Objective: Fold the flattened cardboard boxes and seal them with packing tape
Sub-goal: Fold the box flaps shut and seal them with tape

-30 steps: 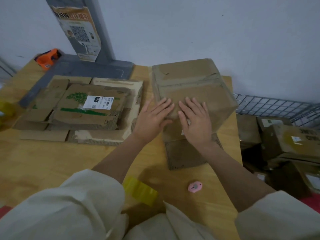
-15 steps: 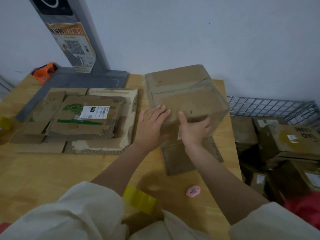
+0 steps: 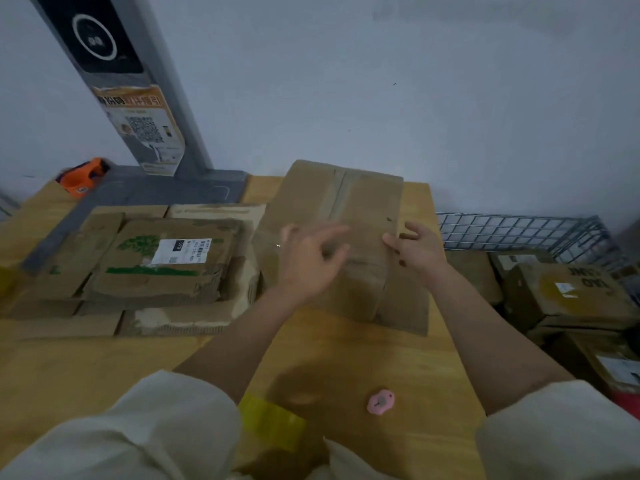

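Your right hand (image 3: 417,249) grips the box (image 3: 341,237) at its right edge, thumb on top; left hand (image 3: 308,261), blurred, fingers loose, hovers over the near face. Box sits between both palms, taped seam beyond your fingers. Judged light, worn, soft-cornered: hold by edges, not panels. Tape roll (image 3: 272,422) by your left elbow

A wooden table (image 3: 86,368) carries a stack of flattened boxes (image 3: 156,271) at left, a cardboard box (image 3: 360,199) mid-right, a grey stand base (image 3: 145,192), an orange tape dispenser (image 3: 81,174), yellow tape (image 3: 273,422) and a small pink object (image 3: 380,402) near the front edge
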